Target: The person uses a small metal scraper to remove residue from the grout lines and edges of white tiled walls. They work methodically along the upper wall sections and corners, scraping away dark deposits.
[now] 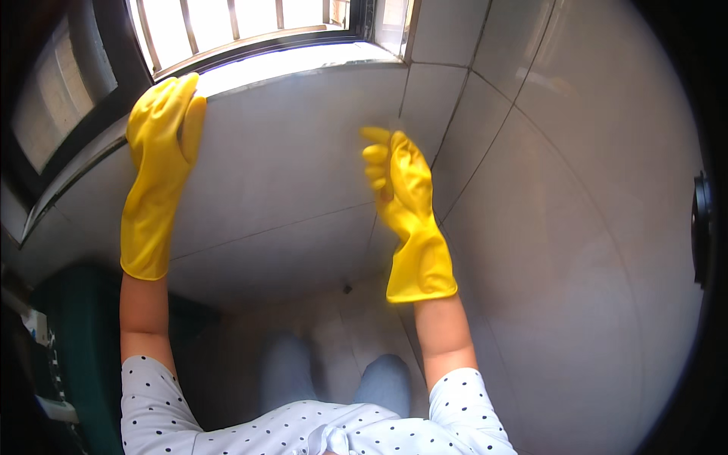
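Both my hands wear long yellow rubber gloves. My left hand (161,121) rests at the edge of the white window sill (303,67), its fingers stretched out along the ledge and the thumb beside them. Lower and to the right, my right hand (396,167) hangs in front of the grey wall tiles (280,144), close to the corner. Its fingers are loosely bent toward the left, with gaps between them, and slightly blurred. I make out nothing held in either hand.
A dark-framed window (364,19) with bars outside stands above the sill. To the right rises another tiled wall (576,227) with a black round fitting (701,227) at the far edge. A dark green bin-like object (91,334) stands low on the left, and floor tiles (334,326) lie below.
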A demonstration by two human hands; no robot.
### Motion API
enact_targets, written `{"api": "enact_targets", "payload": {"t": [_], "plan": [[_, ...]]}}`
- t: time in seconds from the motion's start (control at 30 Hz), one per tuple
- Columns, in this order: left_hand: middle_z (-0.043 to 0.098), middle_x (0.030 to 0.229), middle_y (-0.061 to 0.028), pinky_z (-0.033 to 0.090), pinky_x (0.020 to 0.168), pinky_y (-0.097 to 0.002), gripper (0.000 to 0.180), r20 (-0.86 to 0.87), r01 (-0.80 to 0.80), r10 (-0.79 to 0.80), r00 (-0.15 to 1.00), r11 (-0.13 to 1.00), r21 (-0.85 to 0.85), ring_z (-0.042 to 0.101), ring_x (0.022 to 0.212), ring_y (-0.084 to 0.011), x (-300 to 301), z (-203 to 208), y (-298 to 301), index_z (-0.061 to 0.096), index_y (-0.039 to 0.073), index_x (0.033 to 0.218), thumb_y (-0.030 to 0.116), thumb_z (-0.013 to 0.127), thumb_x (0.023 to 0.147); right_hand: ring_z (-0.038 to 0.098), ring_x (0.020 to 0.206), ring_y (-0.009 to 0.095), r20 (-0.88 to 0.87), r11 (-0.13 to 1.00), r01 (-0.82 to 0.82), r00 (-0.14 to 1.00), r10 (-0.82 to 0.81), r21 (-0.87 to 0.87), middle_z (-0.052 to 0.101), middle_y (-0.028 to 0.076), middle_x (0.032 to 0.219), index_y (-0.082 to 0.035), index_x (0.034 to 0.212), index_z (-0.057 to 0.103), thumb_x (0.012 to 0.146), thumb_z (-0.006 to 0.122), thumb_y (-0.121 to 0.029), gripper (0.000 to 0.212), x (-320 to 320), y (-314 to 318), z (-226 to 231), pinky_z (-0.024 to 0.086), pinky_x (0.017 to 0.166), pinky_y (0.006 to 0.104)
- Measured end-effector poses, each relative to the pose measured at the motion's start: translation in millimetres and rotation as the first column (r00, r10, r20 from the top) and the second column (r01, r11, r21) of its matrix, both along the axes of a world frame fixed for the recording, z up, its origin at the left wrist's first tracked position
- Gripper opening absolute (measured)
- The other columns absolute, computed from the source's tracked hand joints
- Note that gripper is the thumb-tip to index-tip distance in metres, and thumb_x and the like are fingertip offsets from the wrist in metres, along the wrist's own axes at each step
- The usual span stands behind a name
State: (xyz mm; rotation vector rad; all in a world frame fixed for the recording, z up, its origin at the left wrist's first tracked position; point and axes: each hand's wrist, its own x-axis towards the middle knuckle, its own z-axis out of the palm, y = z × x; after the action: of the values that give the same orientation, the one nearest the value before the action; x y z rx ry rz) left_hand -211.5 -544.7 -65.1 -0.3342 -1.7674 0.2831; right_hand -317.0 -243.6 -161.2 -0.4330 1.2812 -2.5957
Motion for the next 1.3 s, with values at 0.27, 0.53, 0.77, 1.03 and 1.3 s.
{"api": "enact_targets", "payload": {"t": [0.27, 0.53, 0.77, 1.03, 1.3], "plan": [[0.077, 0.095, -0.0144, 0.058, 0.082, -0.0349, 0.027, -0.198, 0.015, -0.033, 0.980, 0.995, -0.094, 0.076, 0.088, -0.0296, -17, -2, -2, 0.076, -0.001, 0.103, 0.025, 0.071, 0.098, 0.033, 0.053, 0.007, 0.015, 0.996, -0.043, 0.999, 0.045, -0.078, 0.036, -0.008, 0.065, -0.004, 0.117, 0.065, 0.109, 0.048, -0.045, 0.044, -29, -21, 4, 0.026, 0.046, 0.0216], [0.077, 0.094, -0.0095, 0.057, 0.080, -0.0347, 0.022, -0.200, 0.017, -0.034, 0.979, 0.996, -0.087, 0.074, 0.085, -0.0257, -16, -7, 7, 0.075, 0.005, 0.103, 0.024, 0.078, 0.093, 0.028, 0.049, 0.006, -0.058, 0.997, -0.068, 0.996, 0.067, -0.019, 0.033, -0.009, 0.060, -0.003, 0.104, 0.067, 0.109, 0.047, -0.048, 0.049, -30, -1, 2, 0.022, 0.044, 0.0231], [0.078, 0.098, -0.0134, 0.058, 0.083, -0.0337, 0.027, -0.101, -0.017, 0.017, 0.995, 1.000, -0.004, 0.076, 0.088, -0.0270, -1, -1, 18, 0.077, 0.003, 0.106, 0.027, 0.070, 0.099, 0.026, 0.047, 0.006, -0.206, 0.992, -0.076, 0.974, 0.096, 0.102, 0.033, -0.009, 0.058, -0.001, 0.102, 0.067, 0.109, 0.046, -0.049, 0.052, -36, 19, 7, 0.020, 0.043, 0.0243], [0.077, 0.099, -0.0144, 0.059, 0.085, -0.0335, 0.027, -0.090, -0.043, 0.041, 0.995, 0.999, -0.019, 0.076, 0.089, -0.0265, -2, -1, 16, 0.075, 0.001, 0.108, 0.026, 0.070, 0.099, 0.032, 0.046, 0.007, -0.205, 0.982, -0.061, 0.974, 0.098, 0.180, 0.039, -0.006, 0.057, -0.002, 0.094, 0.072, 0.110, 0.046, -0.043, 0.052, -36, 32, 13, 0.024, 0.044, 0.0258], [0.078, 0.092, -0.0118, 0.057, 0.077, -0.0308, 0.025, -0.136, 0.007, -0.013, 0.991, 0.999, -0.046, 0.076, 0.081, -0.0247, -7, 1, 16, 0.077, 0.003, 0.103, 0.027, 0.072, 0.098, 0.038, 0.050, 0.008, -0.293, 0.935, 0.035, 0.953, 0.075, 0.353, 0.047, -0.004, 0.060, -0.002, 0.097, 0.073, 0.110, 0.046, -0.041, 0.050, -45, 43, 32, 0.029, 0.047, 0.0250]]}}
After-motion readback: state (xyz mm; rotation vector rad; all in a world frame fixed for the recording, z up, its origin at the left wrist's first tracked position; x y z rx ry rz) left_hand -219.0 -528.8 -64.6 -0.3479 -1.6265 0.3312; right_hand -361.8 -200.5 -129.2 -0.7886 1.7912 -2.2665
